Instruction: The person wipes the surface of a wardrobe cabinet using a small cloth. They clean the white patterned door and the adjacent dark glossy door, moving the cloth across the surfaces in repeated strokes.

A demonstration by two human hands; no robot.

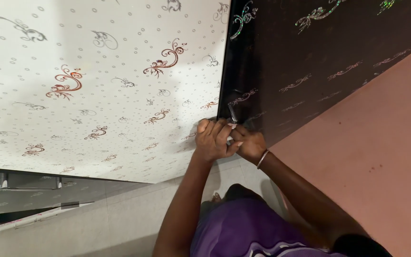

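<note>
Both hands meet at the seam between two decorated panels: the left hand [211, 139] is curled with its fingers pressed against the edge, and the right hand [249, 143], a thin bangle [262, 159] on its wrist, is closed tight beside it — the two touching. Between them a slim, shiny metal tool [233, 114] pokes up along the seam; which hand grips it I cannot tell. To the left spreads the white panel [96, 85] with red and grey swirls, and to the right the dark glossy panel [319, 62] with glittery scrolls. Holding the hands together likely steadies the tool at that narrow edge. Farther right lies a plain pinkish wall [386, 157].
</note>
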